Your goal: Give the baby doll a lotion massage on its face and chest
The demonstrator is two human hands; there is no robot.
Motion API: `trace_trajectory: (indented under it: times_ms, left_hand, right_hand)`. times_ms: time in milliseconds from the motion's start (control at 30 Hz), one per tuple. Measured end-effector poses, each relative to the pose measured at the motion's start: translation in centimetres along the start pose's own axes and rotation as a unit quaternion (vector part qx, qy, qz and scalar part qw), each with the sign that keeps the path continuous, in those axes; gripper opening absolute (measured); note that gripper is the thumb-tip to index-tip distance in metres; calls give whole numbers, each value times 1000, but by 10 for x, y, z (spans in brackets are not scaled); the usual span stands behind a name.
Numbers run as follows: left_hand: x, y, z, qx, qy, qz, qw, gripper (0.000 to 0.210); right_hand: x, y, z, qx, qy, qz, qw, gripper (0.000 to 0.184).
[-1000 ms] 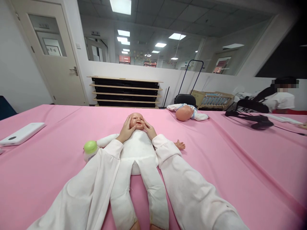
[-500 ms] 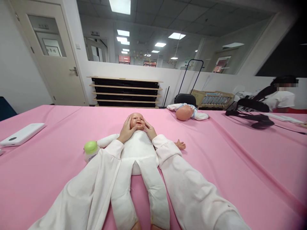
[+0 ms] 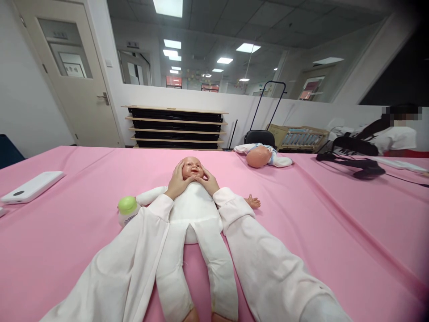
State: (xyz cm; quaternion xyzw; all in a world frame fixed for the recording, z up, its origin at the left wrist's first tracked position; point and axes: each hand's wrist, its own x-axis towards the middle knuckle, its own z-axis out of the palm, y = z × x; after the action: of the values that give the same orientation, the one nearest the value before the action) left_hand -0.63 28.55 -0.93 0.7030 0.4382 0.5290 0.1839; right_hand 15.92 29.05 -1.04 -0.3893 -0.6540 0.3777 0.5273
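A baby doll (image 3: 196, 208) with a white cloth body lies on its back, its feet toward me. My left hand (image 3: 178, 180) cups the left side of its head, fingers along the cheek and thumb at the chin. Against the other cheek rests my right hand (image 3: 208, 180), its thumb also under the chin, so the two thumbs nearly meet. The doll's face shows between my palms; the sides of its head are covered. Beside my left sleeve stands a small bottle with a green cap (image 3: 127, 205), close to the doll's hand.
A pink cloth (image 3: 301, 232) covers the table. A white box-shaped device (image 3: 32, 187) lies at the left. At the back is a second doll (image 3: 259, 156). Black straps (image 3: 355, 167) lie at the right, near a person in white (image 3: 398, 136). Shelving (image 3: 176, 129) stands behind.
My thumbs have slid inward from the doll's cheeks to under its chin. My palms stay around its head, and the doll lies in the same place.
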Motion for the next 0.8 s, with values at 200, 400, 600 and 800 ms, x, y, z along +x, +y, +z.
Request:
trace_trajectory:
  times_ms: [200,400,600,800]
  left_hand:
    - [1,-2,0,-25,-17,-9,1000,65]
    - [-1,5,-1,-11,-12,-49,999,90]
    - [1,2,-1,-51,-9,-27,998,75]
    - [-1,5,-1,-42,5,-39,998,78]
  right_hand:
    - [1,3,0,25,-4,-42,999,70]
    - [0,-2,1,6,5,6,1000,88]
    - [-1,-5,1,27,-2,-11,1000,76]
    - [-1,-4,2,32,16,18,999,87]
